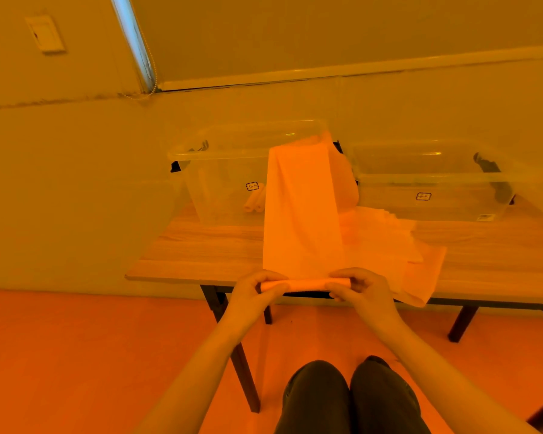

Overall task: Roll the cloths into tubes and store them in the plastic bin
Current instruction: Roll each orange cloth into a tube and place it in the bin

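Observation:
A long pale cloth (301, 214) lies from the table's front edge back over the rim of the left clear plastic bin (220, 158). Its near end is rolled into a thin tube (304, 284). My left hand (257, 292) grips the tube's left end and my right hand (361, 289) grips its right end, fingers curled over the roll. Two or three rolled cloths (255, 202) lie inside the left bin. A second clear plastic bin (433, 183) stands at the right.
More loose cloths (389, 245) are heaped on the wooden table (201, 249) to the right of the long cloth, one hanging over the front edge. Dark table legs (239, 355) stand near my knees (348, 399). A wall runs behind the bins.

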